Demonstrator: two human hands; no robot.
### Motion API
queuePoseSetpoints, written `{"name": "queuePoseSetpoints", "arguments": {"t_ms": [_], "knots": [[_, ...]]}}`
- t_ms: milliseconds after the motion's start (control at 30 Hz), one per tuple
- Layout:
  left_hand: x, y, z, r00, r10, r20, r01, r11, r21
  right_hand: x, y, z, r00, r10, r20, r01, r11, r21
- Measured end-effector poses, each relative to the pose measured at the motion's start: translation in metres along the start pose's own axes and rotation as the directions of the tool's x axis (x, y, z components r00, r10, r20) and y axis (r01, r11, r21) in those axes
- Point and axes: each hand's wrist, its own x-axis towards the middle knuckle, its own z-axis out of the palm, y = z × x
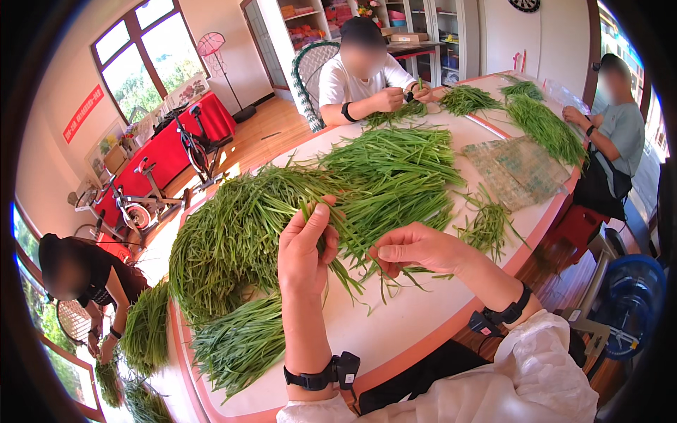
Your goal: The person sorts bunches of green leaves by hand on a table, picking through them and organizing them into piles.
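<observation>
Over the table (pixel 381 338), my left hand (pixel 305 247) is closed round a few garlic chives, their green ends showing by the thumb and trailing toward the right. My right hand (pixel 416 248) is pinched beside them, with thin chive blades at its fingertips. A big heap of garlic chives (pixel 233 240) lies just left of and beyond my left hand. Beyond my hands is another broad pile (pixel 395 158) with its stalks side by side. Nearer me on the left rests a neater bundle (pixel 240 345). A small loose scatter of chives (pixel 488 224) lies right of my right hand.
Across the table a person in white (pixel 363 77) handles chives. Another person (pixel 620 127) sits at right by a long chive pile (pixel 546 127) and a patterned sheet (pixel 518 173). At left, a person in black (pixel 92 282) bends over bundles. A blue water bottle (pixel 627 303) stands at right.
</observation>
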Motion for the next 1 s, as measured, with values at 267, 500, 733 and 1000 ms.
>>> {"name": "queuePoseSetpoints", "arguments": {"t_ms": [267,500,733,1000], "knots": [[0.0,0.0,-0.004,0.999,0.01,-0.033,-0.01,1.0,-0.005,-0.012,0.0,0.019,0.767,-0.562,-0.31,0.282,0.729,-0.624],[-0.002,-0.003,0.002,0.999,0.03,-0.011,-0.03,1.0,0.008,-0.008,0.0,0.036,0.849,-0.444,-0.285,0.187,0.758,-0.626],[-0.003,-0.002,0.002,0.999,0.026,0.039,-0.027,0.999,0.02,-0.01,0.003,0.026,0.956,-0.201,-0.214,0.192,0.979,-0.062],[-0.003,-0.003,0.004,0.992,0.022,0.128,-0.022,1.0,-0.001,-0.012,-0.003,0.024,0.995,-0.097,-0.034,0.102,0.966,0.24]]}}
